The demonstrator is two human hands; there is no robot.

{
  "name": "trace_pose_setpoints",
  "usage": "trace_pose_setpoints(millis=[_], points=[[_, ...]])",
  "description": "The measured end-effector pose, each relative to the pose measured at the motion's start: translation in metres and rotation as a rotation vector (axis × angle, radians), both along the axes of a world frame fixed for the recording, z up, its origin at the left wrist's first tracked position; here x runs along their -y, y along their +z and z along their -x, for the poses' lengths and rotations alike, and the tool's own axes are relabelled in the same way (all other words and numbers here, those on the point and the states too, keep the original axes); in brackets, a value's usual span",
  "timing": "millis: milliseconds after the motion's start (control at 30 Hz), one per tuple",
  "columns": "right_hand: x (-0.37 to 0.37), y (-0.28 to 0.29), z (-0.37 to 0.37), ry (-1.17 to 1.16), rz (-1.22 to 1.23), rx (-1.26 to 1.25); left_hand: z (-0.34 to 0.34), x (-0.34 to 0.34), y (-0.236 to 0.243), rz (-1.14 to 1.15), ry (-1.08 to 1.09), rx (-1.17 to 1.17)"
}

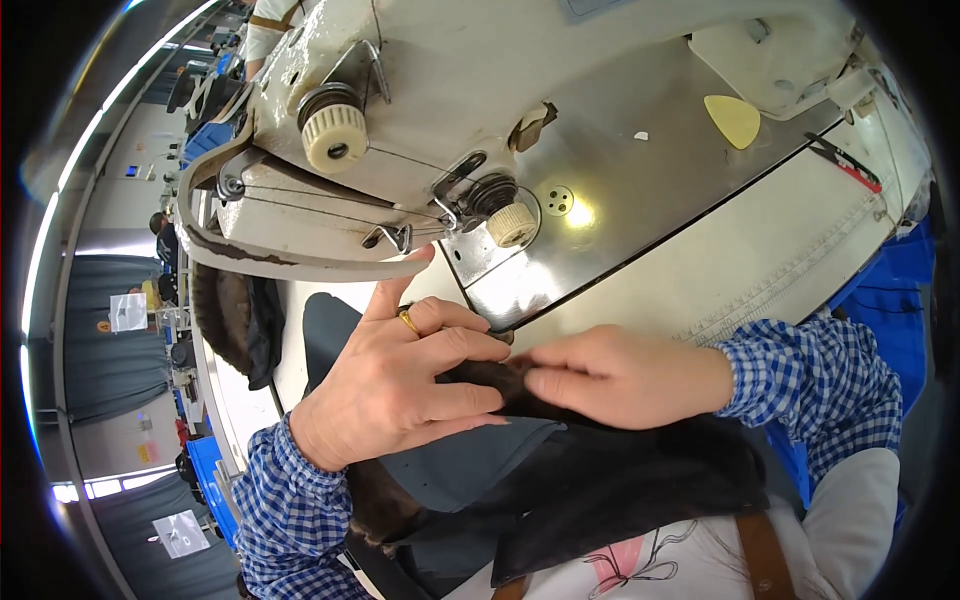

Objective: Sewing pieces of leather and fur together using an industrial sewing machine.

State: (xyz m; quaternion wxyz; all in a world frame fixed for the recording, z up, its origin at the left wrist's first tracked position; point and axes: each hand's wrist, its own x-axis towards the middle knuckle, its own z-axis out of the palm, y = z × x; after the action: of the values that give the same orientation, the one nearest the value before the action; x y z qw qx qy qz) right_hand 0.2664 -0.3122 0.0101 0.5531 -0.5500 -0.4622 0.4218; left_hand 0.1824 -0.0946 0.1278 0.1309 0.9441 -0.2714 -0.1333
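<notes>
My left hand (385, 390) is bent over dark fur (480, 380), its lower fingers closed on it, its uppermost finger stretched toward the sewing machine's curved pale bar (310, 262). My right hand (625, 375) pinches the same fur from the right, its fingertips partly hidden. Beneath both hands lie grey fabric (470, 465) and black fabric (640, 470), with more brown fur showing at lower left. Above them is the white sewing machine (420, 80), with threaded tension knobs (333, 137) and a steel bed plate (610, 200). The needle area is out of sight.
A yellow chalk piece (732, 118) and red-and-black snips (845, 160) lie at the right, near a ruler (775, 270). Blue bins (880, 300) stand beyond the table edge. A fur-and-black piece (225, 315) lies at left. Other workstations and people, one sleeve (265, 30) among them, show behind.
</notes>
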Motion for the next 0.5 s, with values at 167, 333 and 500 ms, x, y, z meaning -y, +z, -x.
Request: trace_pose_setpoints(millis=[167, 333, 500], points=[[-0.007, 0.003, -0.004, 0.002, 0.088, -0.322, 0.004, 0.003, 0.000, 0.058, 0.037, 0.030], [-0.004, 0.001, 0.009, -0.036, -0.005, -0.015, -0.003, 0.013, -0.001, 0.056, 0.032, 0.035], [-0.003, -0.002, 0.012, -0.009, 0.014, 0.018, -0.012, 0.018, -0.010, 0.064, 0.016, -0.052]])
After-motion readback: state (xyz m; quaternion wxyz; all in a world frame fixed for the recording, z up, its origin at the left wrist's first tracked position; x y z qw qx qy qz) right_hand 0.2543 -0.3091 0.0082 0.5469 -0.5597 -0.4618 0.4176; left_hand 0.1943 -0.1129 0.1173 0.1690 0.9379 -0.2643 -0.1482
